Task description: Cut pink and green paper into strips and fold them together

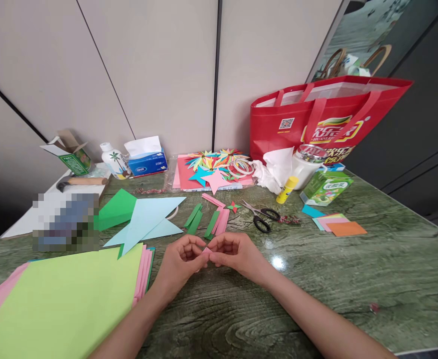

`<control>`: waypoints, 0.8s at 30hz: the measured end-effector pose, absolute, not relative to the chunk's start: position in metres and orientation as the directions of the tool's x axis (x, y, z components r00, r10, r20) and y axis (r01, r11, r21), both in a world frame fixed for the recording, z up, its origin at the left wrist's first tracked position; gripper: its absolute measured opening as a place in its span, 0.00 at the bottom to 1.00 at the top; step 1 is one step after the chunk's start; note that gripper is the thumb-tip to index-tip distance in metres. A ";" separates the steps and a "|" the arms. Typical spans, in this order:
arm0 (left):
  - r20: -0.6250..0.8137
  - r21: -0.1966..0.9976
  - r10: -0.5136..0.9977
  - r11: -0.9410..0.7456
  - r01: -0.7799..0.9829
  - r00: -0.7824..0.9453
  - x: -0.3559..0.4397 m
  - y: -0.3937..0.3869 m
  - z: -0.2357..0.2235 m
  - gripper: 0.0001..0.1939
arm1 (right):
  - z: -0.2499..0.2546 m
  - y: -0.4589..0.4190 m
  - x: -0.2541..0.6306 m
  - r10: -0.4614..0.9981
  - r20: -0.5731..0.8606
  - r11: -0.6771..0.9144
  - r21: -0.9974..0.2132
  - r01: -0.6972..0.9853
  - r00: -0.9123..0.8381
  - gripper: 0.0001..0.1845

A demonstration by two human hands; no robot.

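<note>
My left hand (pixel 183 257) and my right hand (pixel 237 252) meet above the green marbled table, fingertips pinched together on a small piece of pink paper (pixel 206 251). Most of that paper is covered by my fingers. Just beyond them lie folded green paper strips (pixel 194 219) and pink paper strips (pixel 222 221). A small red and green paper star (pixel 234 206) rests near the black-handled scissors (pixel 260 216), whose blades are spread. Left of my hands, pale blue pointed paper pieces (pixel 144 219) overlap a green sheet (pixel 117 209).
Large coloured sheets (pixel 73 294) fill the left front. Behind stand a tissue box (pixel 148 163), a bottle (pixel 115 160), folded paper stars (pixel 215 180), tape rolls (pixel 240 168), a yellow glue stick (pixel 287 190), a white jar (pixel 305 169), a green carton (pixel 325 188) and a red bag (pixel 278 134). Paper slips (pixel 348 229) lie right.
</note>
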State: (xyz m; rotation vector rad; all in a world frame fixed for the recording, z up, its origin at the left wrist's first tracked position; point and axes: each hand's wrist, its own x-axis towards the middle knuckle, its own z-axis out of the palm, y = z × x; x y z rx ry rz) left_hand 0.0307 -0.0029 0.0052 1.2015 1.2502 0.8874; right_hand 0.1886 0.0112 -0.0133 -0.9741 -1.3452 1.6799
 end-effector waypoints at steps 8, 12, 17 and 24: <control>-0.211 0.967 0.965 0.183 0.175 0.155 0.032 -0.004 0.007 0.10 | -0.014 0.011 0.189 0.923 -0.117 -0.140 -0.989 -0.037 -0.367 0.14; -0.207 0.966 0.962 0.172 0.195 0.178 0.032 -0.003 0.006 0.10 | -0.016 0.012 0.188 0.929 -0.117 -0.131 -0.991 -0.018 -0.351 0.14; -0.224 0.961 0.955 0.183 0.208 0.196 0.030 -0.002 0.002 0.09 | -0.018 0.011 0.188 0.928 -0.106 -0.124 -0.992 -0.028 -0.357 0.12; -0.210 0.966 0.973 0.191 0.172 0.098 0.028 -0.003 0.001 0.09 | -0.018 0.011 0.189 0.920 -0.098 -0.139 -0.987 -0.083 -0.379 0.12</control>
